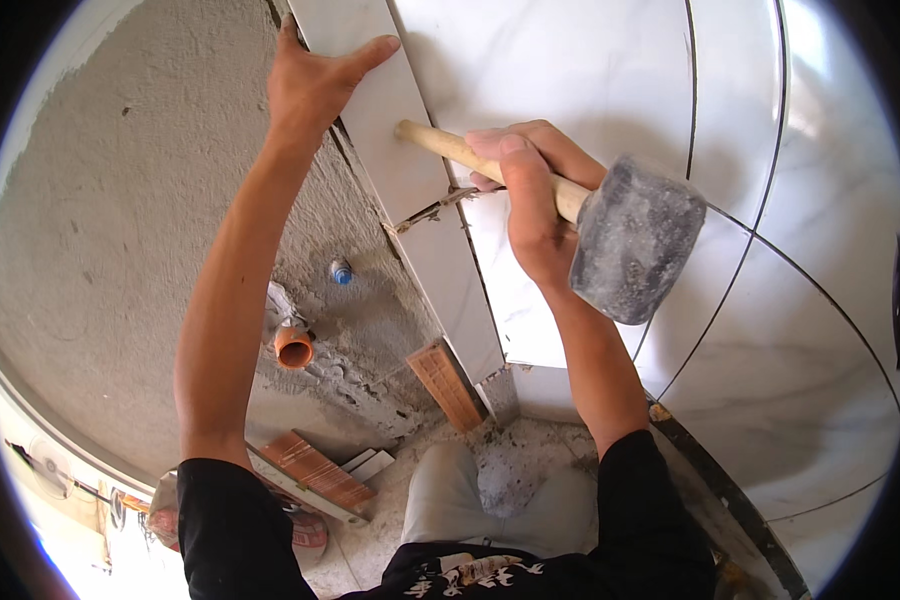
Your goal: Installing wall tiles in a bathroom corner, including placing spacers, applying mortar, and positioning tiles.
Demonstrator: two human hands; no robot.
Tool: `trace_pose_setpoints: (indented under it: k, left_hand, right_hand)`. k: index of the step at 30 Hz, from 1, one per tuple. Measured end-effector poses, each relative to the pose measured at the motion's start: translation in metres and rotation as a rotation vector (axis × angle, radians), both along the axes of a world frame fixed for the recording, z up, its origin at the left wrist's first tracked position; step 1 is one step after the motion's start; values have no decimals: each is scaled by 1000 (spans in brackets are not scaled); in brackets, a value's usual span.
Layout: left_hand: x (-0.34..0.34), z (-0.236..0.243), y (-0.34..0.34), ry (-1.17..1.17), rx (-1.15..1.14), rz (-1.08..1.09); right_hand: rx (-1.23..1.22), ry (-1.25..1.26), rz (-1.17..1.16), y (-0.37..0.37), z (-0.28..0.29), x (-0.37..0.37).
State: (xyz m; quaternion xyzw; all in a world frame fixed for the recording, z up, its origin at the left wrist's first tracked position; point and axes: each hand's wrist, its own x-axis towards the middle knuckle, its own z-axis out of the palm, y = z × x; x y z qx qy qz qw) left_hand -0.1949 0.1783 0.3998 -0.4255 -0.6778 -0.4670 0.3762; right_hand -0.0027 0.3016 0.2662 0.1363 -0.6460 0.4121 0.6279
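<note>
My left hand [315, 85] rests at the left edge of a narrow white tile [395, 110] high on the wall, its thumb stretched over the tile's face and its fingers spread along the edge. In my right hand [540, 185] is a rubber mallet [638, 240] with a dusty dark grey head and a pale wooden handle. The handle's end points toward the narrow tile. Below that tile, past an uneven joint with mortar in it, sits another narrow white tile [457, 290].
Large white veined tiles [590, 60] cover the wall at right. Bare rough cement [150, 170] at left carries an orange pipe end [293, 348] and a blue plug [341, 272]. A brown wood-look piece [445, 385] leans at the corner; tile offcuts [315, 468] lie lower left.
</note>
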Motion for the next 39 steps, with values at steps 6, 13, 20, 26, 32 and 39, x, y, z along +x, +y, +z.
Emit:
trace_pose_setpoints:
  k: [6,13,20,26,32,39]
  left_hand:
    - [2,3,1,-35,2,-65]
    - [12,0,-4,-25,33,-10]
    - [23,3,-1,-56,34,2]
    - [6,2,-3,-47,41,65]
    - [8,2,1,-86,21,84]
    - [10,4,-2,-121,12,96]
  right_hand:
    - [-32,-11,-47,-1,8,0]
    - [-144,383,141,6,75,2]
    - [94,356,-28,10,115,-34]
    - [-34,299,136,1,125,-41]
    - [77,308,37,7,121,-40]
    - [272,235,-335,6,128,-38]
